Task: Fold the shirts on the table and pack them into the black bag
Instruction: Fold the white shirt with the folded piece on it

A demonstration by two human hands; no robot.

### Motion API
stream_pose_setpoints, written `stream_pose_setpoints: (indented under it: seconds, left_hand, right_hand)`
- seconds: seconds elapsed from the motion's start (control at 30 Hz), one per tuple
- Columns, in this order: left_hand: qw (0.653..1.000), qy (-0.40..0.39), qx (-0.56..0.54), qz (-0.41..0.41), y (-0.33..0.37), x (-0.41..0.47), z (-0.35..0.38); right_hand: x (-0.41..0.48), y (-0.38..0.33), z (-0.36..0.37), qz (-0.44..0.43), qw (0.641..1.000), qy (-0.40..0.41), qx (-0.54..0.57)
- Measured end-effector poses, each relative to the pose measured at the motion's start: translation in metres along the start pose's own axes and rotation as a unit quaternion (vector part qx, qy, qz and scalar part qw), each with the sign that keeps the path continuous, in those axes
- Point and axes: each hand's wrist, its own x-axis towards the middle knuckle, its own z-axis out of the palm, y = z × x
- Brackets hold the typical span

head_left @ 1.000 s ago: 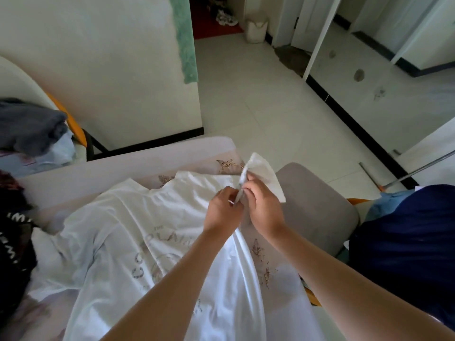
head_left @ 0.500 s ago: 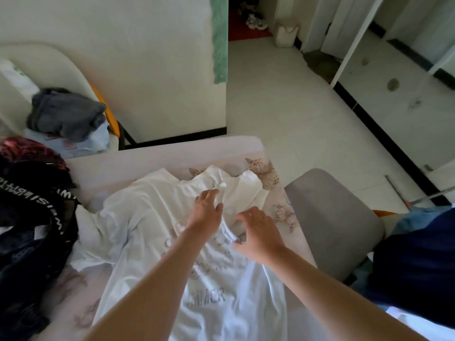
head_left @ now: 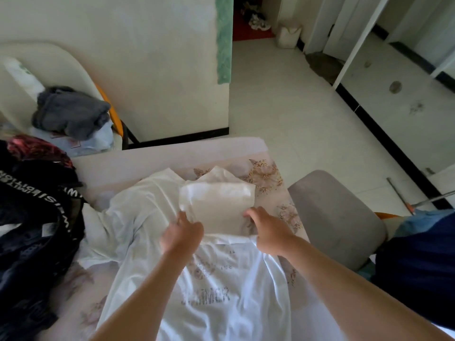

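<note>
The shirt [head_left: 152,217] is white with grey lettering near. The table [head_left: 264,174] cover is pale pink with brown flowers. At left, the bag [head_left: 32,217] is black with white letters.

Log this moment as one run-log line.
stage: folding white shirt | left hand: grips folded flap | right hand: grips flap's other side | black bag: left of shirt | packed: not yet

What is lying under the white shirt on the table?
The flower-print tablecloth shows around the white shirt, so it lies beneath. Whether anything else lies under the shirt cannot be seen; the fabric covers it.
</note>
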Motion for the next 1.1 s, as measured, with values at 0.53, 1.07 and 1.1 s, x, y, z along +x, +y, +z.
stream_pose_setpoints:
  seconds: [0.53,1.07,1.1]
  left_hand:
    - [0.941,0.031,0.189,0.279,-0.02,0.079,0.001]
    - [0.992,0.066,0.056,0.096,-0.042,0.177,-0.053]
    - [0.992,0.087,0.002,0.091,-0.043,0.182,-0.058]
  right_hand:
    - [0.094,-0.008,-0.021,0.037,0.987,0.079,-0.131]
    - [0.174,-0.033,-0.032,0.148,0.958,0.2,-0.139]
    - [0.177,-0.033,-0.038,0.156,0.959,0.217,-0.097]
